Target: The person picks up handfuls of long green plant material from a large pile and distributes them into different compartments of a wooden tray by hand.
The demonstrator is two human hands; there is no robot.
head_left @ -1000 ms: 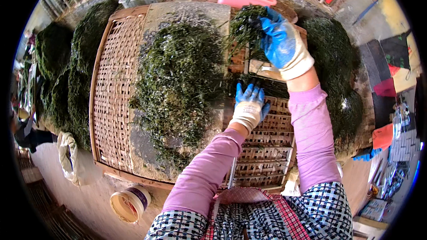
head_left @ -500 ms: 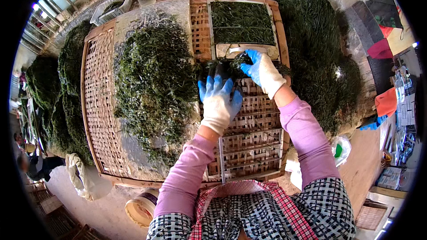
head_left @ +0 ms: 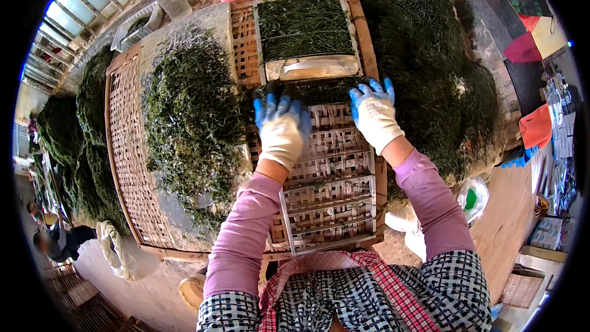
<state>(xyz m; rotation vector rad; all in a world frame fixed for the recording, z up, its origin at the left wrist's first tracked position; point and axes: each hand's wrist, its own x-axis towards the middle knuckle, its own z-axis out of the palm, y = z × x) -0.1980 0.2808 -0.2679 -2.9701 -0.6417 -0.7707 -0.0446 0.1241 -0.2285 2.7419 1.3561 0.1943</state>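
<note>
Had fingers spread apart on left hand and right hand, at opposite ends of a dark green seaweed strip, laid across a thin slotted frame on woven matting. Looked soft, stringy, probably light, slippery; seemed best supported flat-handed, both ends.

The left hand and the right hand wear cream-white gloves with blue fingers. Both forearms are covered with plain mauve sleeves, slightly wrinkled. Above these, the garment has a black, white and pale-blue check pattern, and its band is red checked.
</note>
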